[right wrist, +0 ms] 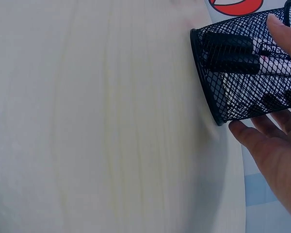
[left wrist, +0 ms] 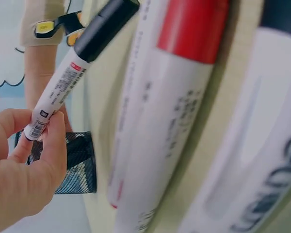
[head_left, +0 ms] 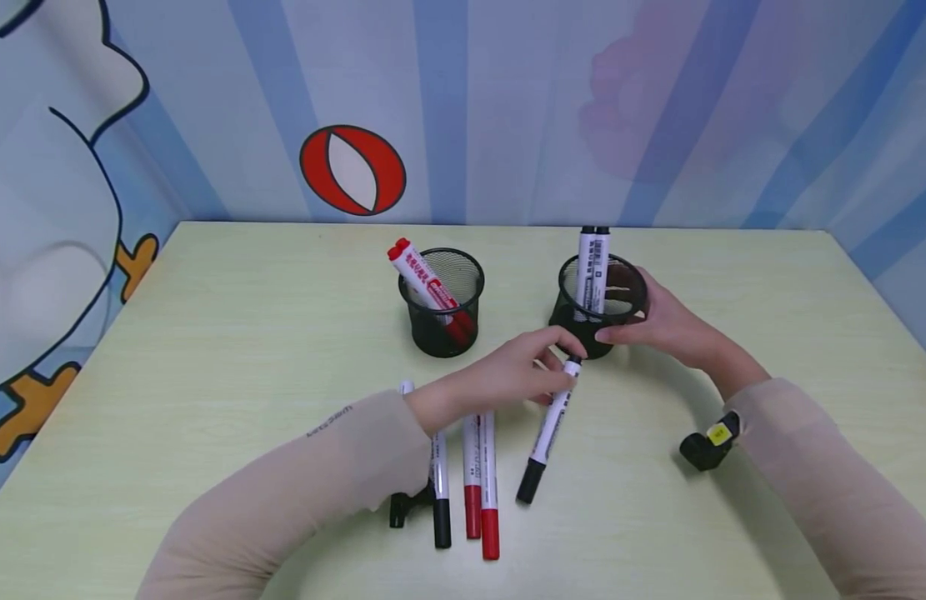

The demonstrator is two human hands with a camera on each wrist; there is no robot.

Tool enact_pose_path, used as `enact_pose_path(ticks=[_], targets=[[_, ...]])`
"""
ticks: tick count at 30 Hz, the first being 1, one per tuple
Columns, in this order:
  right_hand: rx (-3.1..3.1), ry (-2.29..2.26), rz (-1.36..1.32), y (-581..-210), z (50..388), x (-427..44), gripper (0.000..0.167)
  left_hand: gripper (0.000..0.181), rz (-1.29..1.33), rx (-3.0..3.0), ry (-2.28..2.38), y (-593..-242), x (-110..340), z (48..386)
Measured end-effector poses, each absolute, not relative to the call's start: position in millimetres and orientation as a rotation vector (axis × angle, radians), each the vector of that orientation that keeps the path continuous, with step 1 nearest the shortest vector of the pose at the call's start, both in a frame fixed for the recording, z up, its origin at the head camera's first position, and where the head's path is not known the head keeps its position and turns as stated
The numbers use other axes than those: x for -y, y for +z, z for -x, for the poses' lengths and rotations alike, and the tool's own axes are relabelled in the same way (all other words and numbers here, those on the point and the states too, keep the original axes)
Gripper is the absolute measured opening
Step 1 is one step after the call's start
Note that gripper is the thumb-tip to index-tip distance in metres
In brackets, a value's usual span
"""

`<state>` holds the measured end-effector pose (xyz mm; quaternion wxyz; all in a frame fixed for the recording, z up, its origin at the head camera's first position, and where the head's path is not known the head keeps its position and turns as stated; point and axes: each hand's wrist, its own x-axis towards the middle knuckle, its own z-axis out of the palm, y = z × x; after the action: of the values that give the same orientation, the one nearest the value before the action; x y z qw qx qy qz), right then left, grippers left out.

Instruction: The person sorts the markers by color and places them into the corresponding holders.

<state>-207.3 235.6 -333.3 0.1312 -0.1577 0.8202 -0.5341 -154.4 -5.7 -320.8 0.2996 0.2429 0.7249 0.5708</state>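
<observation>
My left hand [head_left: 518, 367] pinches a black-capped whiteboard marker [head_left: 551, 429] near its plain end. The marker slants, cap toward me, in front of the right mesh pen cup [head_left: 566, 317]. That cup holds two upright markers [head_left: 592, 271] with black tops. My right hand [head_left: 676, 329] grips the cup from its right side; in the right wrist view the thumb and fingers lie on opposite sides of the black mesh [right wrist: 252, 92]. Below my left forearm lie two red-capped markers [head_left: 488, 475] and a black-capped marker [head_left: 439, 479]. Another white marker end [head_left: 407, 387] shows, the rest mostly behind the sleeve.
A second black mesh cup [head_left: 432, 333] stands to the left, with red markers [head_left: 427, 277] leaning in it. The pale wooden table [head_left: 245, 375] reaches back to a blue cartoon-printed backdrop [head_left: 500, 108]. A small black wrist camera [head_left: 706, 450] sits at my right cuff.
</observation>
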Motion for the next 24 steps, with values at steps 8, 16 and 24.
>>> enact_pose_path(ticks=[8, 16, 24], targets=[[-2.393, -1.552, 0.443, -334.0, 207.0, -236.6, 0.078, 0.032, -0.672, -1.943, 1.567, -309.6, 9.8, 158.1], [-2.389, -1.544, 0.447, -333.6, 206.3, -235.6, 0.08, 0.034, -0.666, -1.922, 1.64, -301.0, 11.1, 160.7], [-2.389, -1.53, 0.421, -332.0, 205.2, -235.3, 0.08, 0.035, -0.621, -1.904, 1.711, -291.8, 11.7, 161.3]])
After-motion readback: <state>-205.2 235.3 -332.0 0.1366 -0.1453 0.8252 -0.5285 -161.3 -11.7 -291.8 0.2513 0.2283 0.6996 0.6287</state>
